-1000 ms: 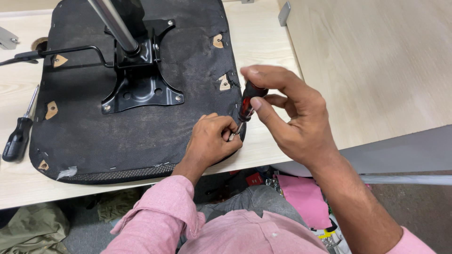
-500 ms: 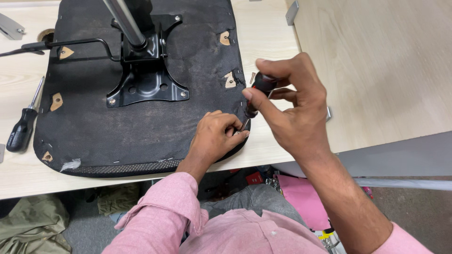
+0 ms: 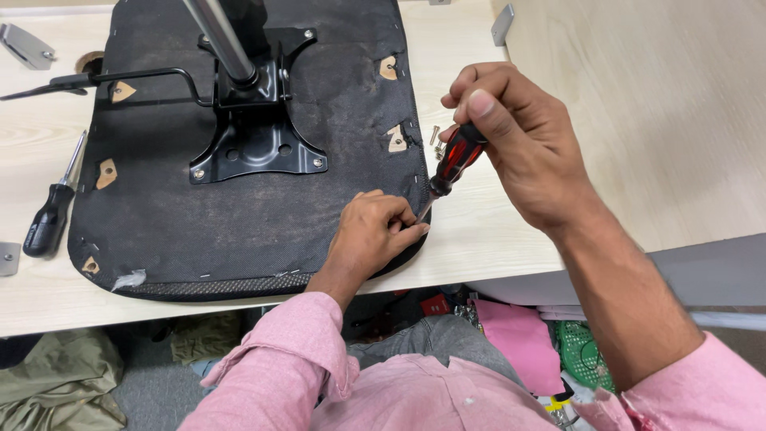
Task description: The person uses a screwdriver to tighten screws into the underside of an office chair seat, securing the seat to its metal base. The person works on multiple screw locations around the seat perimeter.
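An upturned office chair seat (image 3: 183, 215), covered in black fabric, lies on a pale wooden table (image 3: 495, 231). A black metal plate (image 3: 255, 144) with a chrome column (image 3: 219, 36) is bolted to it. My right hand (image 3: 519, 136) grips a screwdriver with a red and black handle (image 3: 456, 156), its shaft angled down toward the seat's near right corner. My left hand (image 3: 375, 231) rests on that corner, fingers pinched at the screwdriver's tip. What the fingers pinch is hidden.
A second screwdriver with a black handle (image 3: 52, 211) lies left of the seat. Loose screws (image 3: 436, 140) sit by the seat's right edge. A black lever (image 3: 96, 80) sticks out to the left. Metal brackets (image 3: 28, 46) lie at the table's left. Clutter sits under the table.
My right hand has lifted and tilted the screwdriver more upright over the seat's corner. My left hand has stayed at the corner. The view has shifted slightly.
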